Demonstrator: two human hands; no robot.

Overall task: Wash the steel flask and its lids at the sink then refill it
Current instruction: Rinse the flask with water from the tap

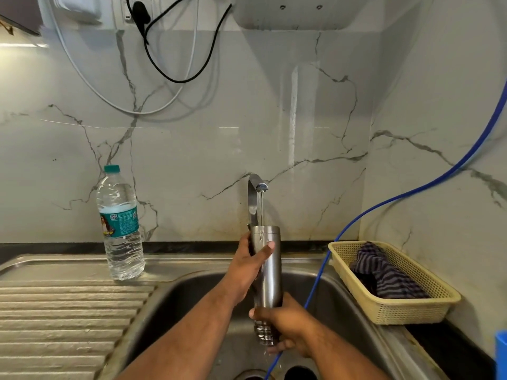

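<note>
The steel flask point(270, 272) is held over the sink point(192, 292), flat base up and threaded neck pointing down toward me. My left hand point(248, 267) grips its upper part near the base. Around the lower part by the threaded neck, my right hand point(285, 325) curls. A thin stream from the tap point(256, 193) lands on the upturned base, and water drips from the open mouth. No lid is visible.
A clear plastic water bottle point(120, 226) with a teal cap stands on the steel drainboard point(63, 311) at left. A cream basket point(406, 305) holding a striped cloth point(384, 272) sits at right. A blue hose point(315, 286) hangs into the sink.
</note>
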